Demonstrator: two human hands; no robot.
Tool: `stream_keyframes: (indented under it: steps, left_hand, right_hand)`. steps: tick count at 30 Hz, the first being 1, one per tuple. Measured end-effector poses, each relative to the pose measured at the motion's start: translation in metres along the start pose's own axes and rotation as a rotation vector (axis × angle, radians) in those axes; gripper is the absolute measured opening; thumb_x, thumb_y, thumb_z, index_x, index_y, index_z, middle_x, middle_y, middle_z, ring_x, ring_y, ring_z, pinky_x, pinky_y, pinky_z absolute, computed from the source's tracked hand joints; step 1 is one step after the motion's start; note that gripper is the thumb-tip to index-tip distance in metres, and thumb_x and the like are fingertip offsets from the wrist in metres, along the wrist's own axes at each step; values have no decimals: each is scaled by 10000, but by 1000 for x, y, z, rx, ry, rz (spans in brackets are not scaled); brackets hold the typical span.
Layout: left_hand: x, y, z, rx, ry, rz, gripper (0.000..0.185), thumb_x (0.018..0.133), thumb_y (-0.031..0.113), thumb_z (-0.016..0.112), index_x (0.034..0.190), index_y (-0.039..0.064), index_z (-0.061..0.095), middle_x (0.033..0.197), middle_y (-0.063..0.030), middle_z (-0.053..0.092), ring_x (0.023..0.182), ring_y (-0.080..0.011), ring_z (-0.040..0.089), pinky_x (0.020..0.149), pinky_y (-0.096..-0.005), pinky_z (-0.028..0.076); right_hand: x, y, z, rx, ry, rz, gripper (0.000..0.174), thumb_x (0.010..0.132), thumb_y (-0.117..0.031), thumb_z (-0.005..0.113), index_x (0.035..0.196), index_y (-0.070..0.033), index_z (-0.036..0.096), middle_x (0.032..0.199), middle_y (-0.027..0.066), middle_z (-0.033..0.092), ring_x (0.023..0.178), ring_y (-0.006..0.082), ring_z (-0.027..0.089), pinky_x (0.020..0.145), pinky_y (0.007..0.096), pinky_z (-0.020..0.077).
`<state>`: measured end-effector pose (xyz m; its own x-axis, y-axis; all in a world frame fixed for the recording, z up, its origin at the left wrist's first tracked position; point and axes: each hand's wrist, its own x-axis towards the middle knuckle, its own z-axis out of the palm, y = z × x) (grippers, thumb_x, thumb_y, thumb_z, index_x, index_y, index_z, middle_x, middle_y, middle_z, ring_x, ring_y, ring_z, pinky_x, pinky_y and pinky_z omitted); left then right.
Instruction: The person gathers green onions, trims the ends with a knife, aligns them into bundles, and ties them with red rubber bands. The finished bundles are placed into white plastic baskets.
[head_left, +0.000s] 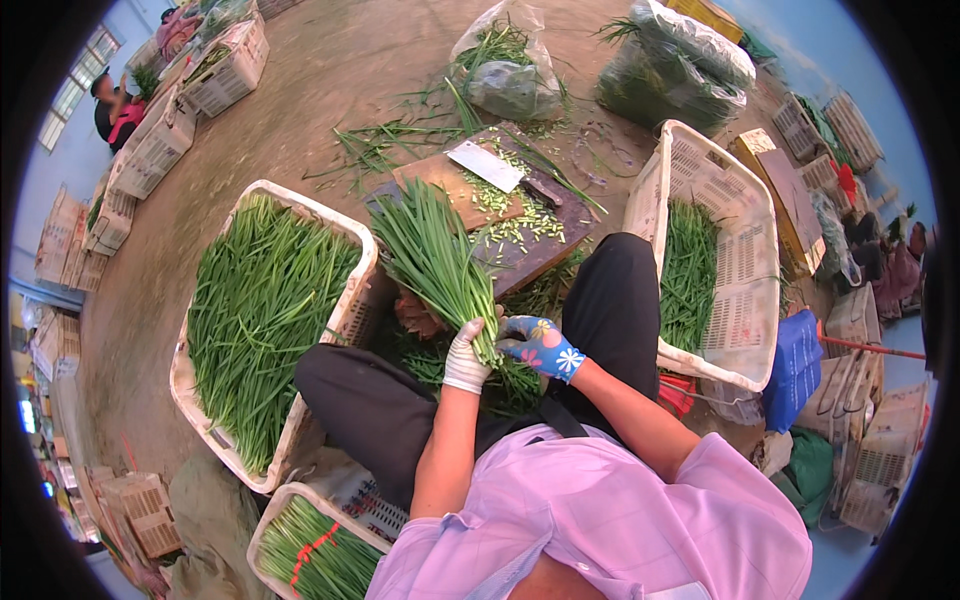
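A bunch of garlic chives (435, 247) slants up and to the left, its pale stem ends between my hands. My left hand (466, 356), in a whitish glove, is closed around the bunch near those ends. My right hand (541, 346), in a blue flowered glove, touches the stems from the right with its fingertips; its exact hold cannot be told. Beyond the bunch, a low board (517, 262) bears a wooden cutting board (427, 169), chopped stem pieces (517, 221) and a cleaver (487, 165) with a dark handle.
A crate of loose chives (176, 375) stands at my left, a partly filled crate (772, 300) at my right. Nearer on the left is a crate with chives tied in red (259, 547). Plastic bags of greens (517, 90) stand ahead. Other people (112, 112) sit at both sides.
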<state>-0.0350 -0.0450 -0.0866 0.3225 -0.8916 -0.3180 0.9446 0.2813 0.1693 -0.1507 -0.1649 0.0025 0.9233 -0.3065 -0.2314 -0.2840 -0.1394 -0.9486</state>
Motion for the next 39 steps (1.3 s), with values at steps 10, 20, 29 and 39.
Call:
stream_keyframes:
  steps: [10, 20, 29, 39]
  left_hand:
    - [9, -3, -12, 174, 192, 72, 363, 814, 92, 697, 1156, -7, 623, 943, -103, 707, 814, -224, 692, 731, -374, 596]
    - [-5, 5, 1, 21, 112, -6, 392, 828, 78, 688, 1195, -27, 597, 964, -112, 696, 869, -234, 684, 830, -390, 584]
    - [-11, 10, 9, -180, -82, -13, 442, 822, 35, 645, 1257, 44, 569, 1104, -137, 662, 906, -250, 687, 825, -417, 583]
    - [-12, 3, 2, -68, 97, 47, 406, 798, 57, 682, 1189, -4, 587, 1106, -134, 667, 1042, -331, 656, 949, -507, 549]
  right_hand:
    - [-17, -37, -21, 55, -251, 131, 137, 875, -112, 718, 960, -14, 674, 788, 21, 655, 690, 82, 604, 609, 269, 500]
    - [-5, -36, -17, -41, -485, -33, 133, 857, -124, 708, 951, -30, 706, 826, 101, 691, 708, 190, 663, 660, 321, 532]
    - [62, 2, -26, 466, 49, 374, 322, 902, -295, 706, 1071, -22, 679, 933, 75, 702, 786, 152, 660, 693, 300, 539]
    - [52, 5, -11, 727, 259, 233, 150, 880, -180, 747, 928, -50, 689, 695, -3, 636, 524, 84, 535, 492, 244, 434]
